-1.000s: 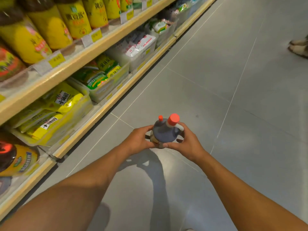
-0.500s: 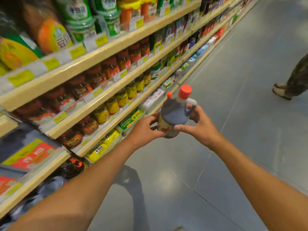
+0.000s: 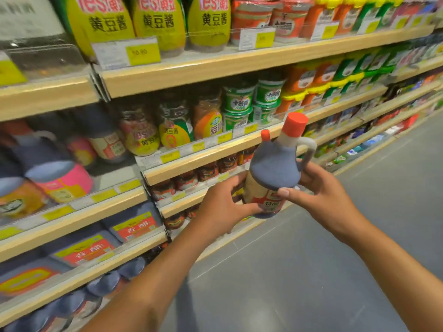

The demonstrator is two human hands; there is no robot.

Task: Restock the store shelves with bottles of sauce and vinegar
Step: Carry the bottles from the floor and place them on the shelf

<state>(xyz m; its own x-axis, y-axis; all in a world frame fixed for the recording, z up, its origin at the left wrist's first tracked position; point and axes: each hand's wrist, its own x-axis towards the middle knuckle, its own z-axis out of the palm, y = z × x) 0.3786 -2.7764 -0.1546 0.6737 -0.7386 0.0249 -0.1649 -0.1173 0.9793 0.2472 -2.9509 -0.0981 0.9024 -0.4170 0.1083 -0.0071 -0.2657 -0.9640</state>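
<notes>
Both hands grip the dark bottle (image 3: 273, 173) upright: left hand (image 3: 223, 207) curled round its base, right hand (image 3: 321, 190) round its side; shelf (image 3: 215, 161) labels apparently blurred.

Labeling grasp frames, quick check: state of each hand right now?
Left hand: closed, gripping the lower body of the dark sauce bottle.
Right hand: closed, holding the same bottle's side, beside its handle.

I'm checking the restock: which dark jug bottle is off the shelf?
The red-capped jug bottle held between the left hand and right hand; the similar dark jugs stand on shelves.
</notes>
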